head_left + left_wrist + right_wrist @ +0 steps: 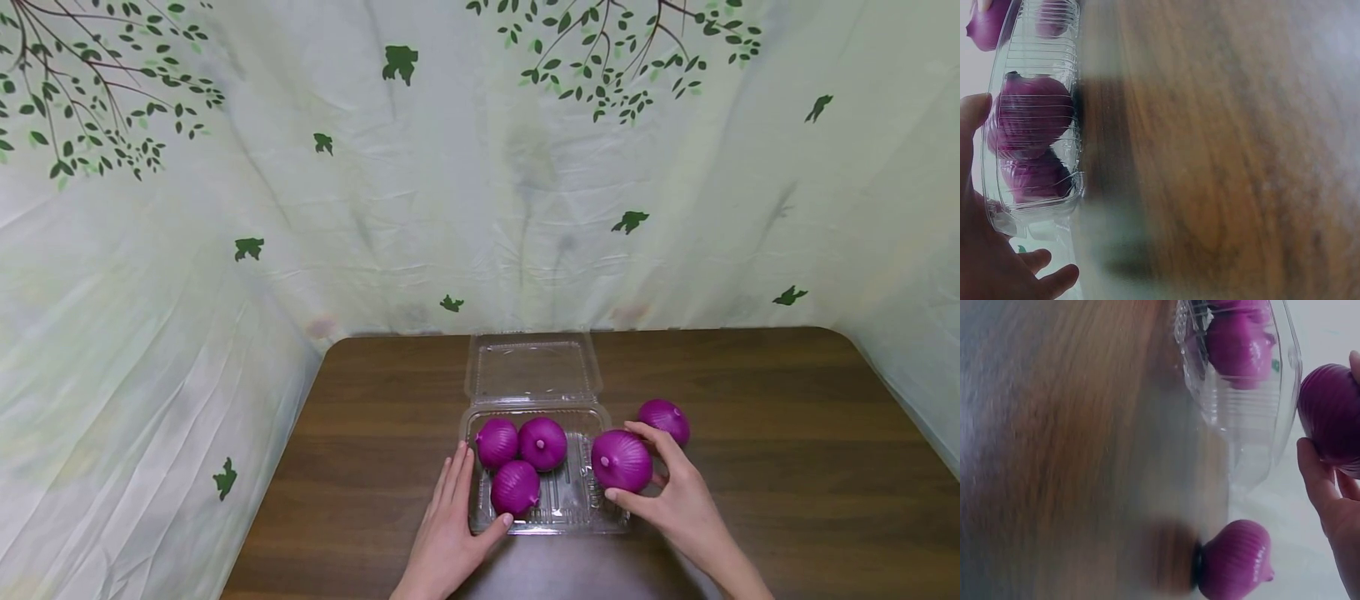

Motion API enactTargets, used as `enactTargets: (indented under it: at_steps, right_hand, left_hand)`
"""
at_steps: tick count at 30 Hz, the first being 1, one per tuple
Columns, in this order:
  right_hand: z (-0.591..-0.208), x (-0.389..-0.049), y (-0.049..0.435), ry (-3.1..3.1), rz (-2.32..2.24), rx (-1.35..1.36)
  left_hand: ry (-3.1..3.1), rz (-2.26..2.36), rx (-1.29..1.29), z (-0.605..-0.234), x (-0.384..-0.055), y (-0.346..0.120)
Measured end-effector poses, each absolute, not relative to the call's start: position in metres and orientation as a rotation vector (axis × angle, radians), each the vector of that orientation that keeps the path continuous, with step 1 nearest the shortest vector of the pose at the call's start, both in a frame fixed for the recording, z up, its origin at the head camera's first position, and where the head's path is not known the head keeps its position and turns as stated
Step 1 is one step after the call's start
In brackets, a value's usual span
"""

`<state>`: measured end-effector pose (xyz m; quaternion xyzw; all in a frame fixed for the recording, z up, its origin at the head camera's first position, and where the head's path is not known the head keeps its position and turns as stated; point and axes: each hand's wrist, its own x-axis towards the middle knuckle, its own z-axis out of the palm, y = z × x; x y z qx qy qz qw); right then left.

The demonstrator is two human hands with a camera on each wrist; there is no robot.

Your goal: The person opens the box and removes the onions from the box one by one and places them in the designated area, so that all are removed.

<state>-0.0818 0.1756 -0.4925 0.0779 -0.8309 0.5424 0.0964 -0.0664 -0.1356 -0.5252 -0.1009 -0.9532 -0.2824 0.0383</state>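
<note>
A clear plastic clamshell box (570, 527) stands on the table with its lid folded back. Three purple onions (515, 487) lie in its left part. My right hand (678, 492) grips another onion (622, 461) between thumb and fingers, over the box's right rim; the right wrist view shows this held onion (1332, 415) raised above the table. Against the box's left side rests my left hand (453, 525), fingers straight along the wall and thumb at the front corner. In the left wrist view, onions (1032, 115) show through the ribbed wall.
One more onion (664, 422) sits on the brown wooden table (787, 467), right of the box and just behind my right hand. The transparent lid (534, 371) lies toward the table's back edge. A pale leaf-printed curtain (450, 208) hangs behind and at both sides.
</note>
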Motion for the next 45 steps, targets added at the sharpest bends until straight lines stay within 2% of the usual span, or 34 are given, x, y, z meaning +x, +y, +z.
enactTargets:
  at_steps: [7,20,29,45]
  right_hand:
    - [-0.494,-0.086,0.188,-2.497,1.469,0.291]
    - [-0.489,-0.090,0.218,-2.495,1.445,0.154]
    - [-0.488,-0.090,0.240,-2.550,1.235,0.041]
    - [-0.481,-0.102,0.278,-2.543,1.406,-0.034]
  left_hand:
    - [-2.914,-0.857,-0.316,-0.527,-0.066,-0.136]
    - [-2.929,-0.855,-0.301,-0.528,-0.068,-0.136]
    - [-2.906,-0.851,-0.317,-0.528,-0.067,-0.137]
    - [-2.926,-0.874,-0.300,-0.527,-0.066,-0.136]
